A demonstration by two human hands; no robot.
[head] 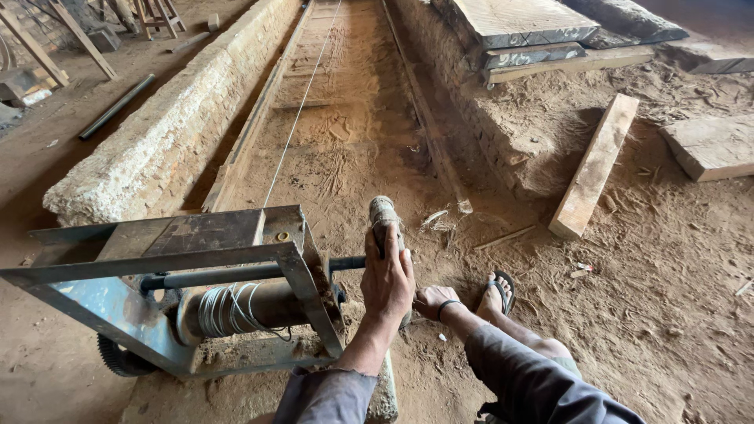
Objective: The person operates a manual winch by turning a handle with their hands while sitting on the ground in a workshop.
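Left hand (387, 283) is wrapped tight around the crank handle (382, 220), which stands upright at the right end of the winch (169, 286). Right hand (430, 301) is low behind it; can't tell its grip. The drum (243, 308) axis runs left-right and carries coiled wire (292, 129), which leads straight away along the sandy trench (353, 118).

A hand (387, 280) grips the crank handle (383, 220) at centre frame. The winch (181, 290) sits lower left, its cable (298, 110) running toward the top.
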